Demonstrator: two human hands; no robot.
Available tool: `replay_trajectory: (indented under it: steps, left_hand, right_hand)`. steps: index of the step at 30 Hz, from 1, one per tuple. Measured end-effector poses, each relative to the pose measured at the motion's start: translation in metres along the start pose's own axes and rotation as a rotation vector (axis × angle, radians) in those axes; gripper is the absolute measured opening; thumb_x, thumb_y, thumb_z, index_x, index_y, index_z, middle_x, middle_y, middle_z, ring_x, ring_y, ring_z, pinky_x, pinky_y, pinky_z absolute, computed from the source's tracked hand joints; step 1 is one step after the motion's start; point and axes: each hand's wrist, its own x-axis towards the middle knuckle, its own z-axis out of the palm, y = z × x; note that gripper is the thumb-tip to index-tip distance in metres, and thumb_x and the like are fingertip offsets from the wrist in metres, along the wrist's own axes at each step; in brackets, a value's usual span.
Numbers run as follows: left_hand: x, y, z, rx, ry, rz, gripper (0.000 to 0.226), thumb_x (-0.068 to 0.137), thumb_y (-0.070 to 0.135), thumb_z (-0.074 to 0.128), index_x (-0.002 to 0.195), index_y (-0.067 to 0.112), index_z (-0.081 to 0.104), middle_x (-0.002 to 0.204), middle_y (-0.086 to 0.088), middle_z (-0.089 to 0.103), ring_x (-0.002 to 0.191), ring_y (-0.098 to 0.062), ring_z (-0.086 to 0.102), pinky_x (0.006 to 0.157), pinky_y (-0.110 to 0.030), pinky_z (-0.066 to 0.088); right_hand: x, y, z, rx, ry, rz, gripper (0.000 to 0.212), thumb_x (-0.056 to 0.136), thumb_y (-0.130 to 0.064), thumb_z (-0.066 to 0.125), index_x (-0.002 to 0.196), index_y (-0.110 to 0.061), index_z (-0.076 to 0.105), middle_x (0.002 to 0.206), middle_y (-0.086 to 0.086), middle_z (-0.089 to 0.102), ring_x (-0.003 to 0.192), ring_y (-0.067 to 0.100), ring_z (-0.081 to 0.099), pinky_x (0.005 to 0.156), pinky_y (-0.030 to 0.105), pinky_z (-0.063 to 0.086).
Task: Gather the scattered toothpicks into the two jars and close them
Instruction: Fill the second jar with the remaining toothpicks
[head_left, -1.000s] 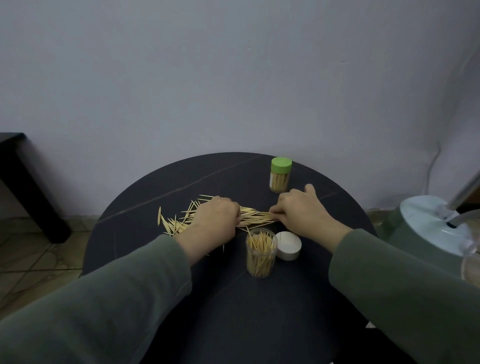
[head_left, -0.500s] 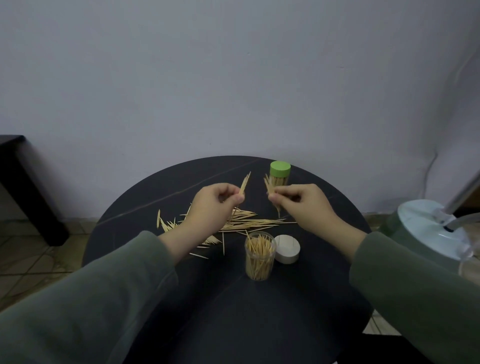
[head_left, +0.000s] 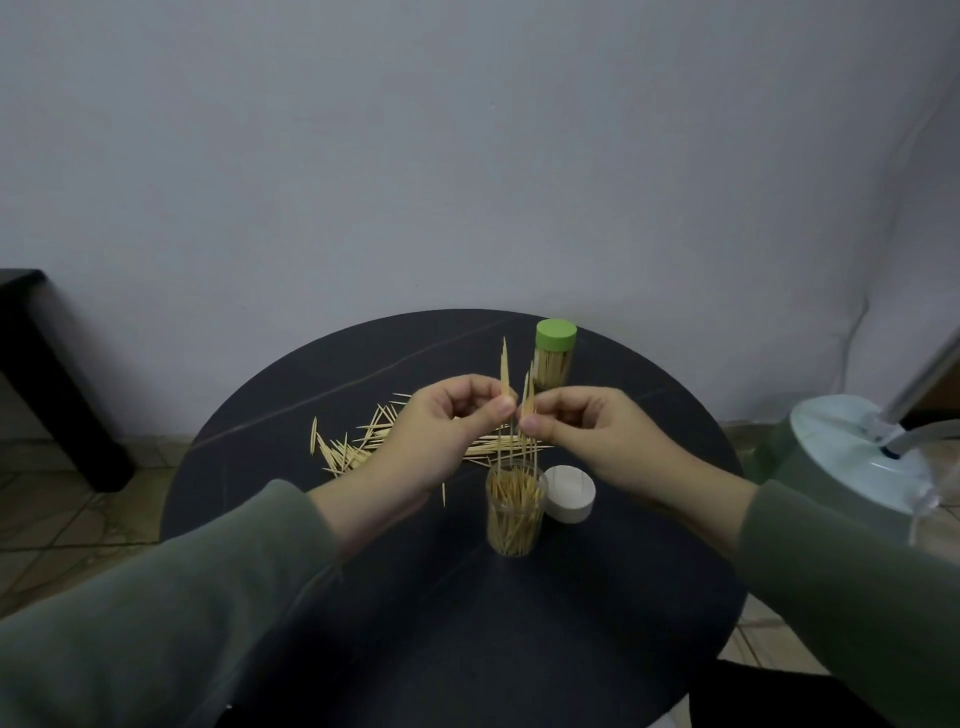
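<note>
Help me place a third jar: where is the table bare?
Bare: the near table in front of the open jar, and the far left edge beyond the loose toothpicks. Crowded: the middle, around the white lid and green-lidded jar.

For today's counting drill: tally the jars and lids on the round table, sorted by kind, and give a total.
Jars: 2, the closed jar and the open jar
Lids: 2, the green lid and the white lid
Total: 4

Two jars (head_left: 516, 512), two lids (head_left: 556, 334)
</note>
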Motion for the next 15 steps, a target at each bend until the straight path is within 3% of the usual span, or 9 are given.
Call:
replay_trajectory:
  steps: [3, 8, 15]
  left_hand:
    - [-0.006, -0.006, -0.007, 0.025, -0.039, -0.013, 0.005, 0.083, 0.015, 0.067, 0.088, 0.013, 0.069, 0.079, 0.004, 0.068, 0.08, -0.01, 0.061, 0.08, -0.023, 0.052]
    - [-0.014, -0.019, -0.013, 0.101, -0.079, -0.001, 0.009, 0.078, 0.029, 0.076, 0.083, 0.022, 0.072, 0.085, -0.003, 0.068, 0.087, -0.021, 0.062, 0.089, -0.041, 0.05]
    - [-0.021, -0.026, -0.017, 0.218, -0.12, 0.051, 0.023, 0.075, 0.039, 0.073, 0.089, 0.02, 0.071, 0.094, 0.001, 0.067, 0.099, -0.023, 0.06, 0.096, -0.05, 0.045]
  right_hand:
    - [-0.006, 0.001, 0.001, -0.077, -0.025, 0.01, 0.013, 0.083, -0.018, 0.069, 0.095, -0.023, 0.072, 0.092, -0.004, 0.074, 0.09, 0.006, 0.069, 0.081, 0.02, 0.054]
    - [-0.013, 0.003, 0.002, -0.147, -0.049, 0.002, 0.012, 0.081, -0.02, 0.072, 0.088, -0.03, 0.072, 0.084, -0.01, 0.074, 0.084, 0.002, 0.068, 0.074, 0.014, 0.052]
    - [-0.011, 0.007, 0.004, -0.313, -0.123, 0.011, 0.013, 0.077, -0.034, 0.075, 0.089, -0.035, 0.07, 0.1, -0.014, 0.066, 0.097, -0.004, 0.059, 0.078, 0.01, 0.046]
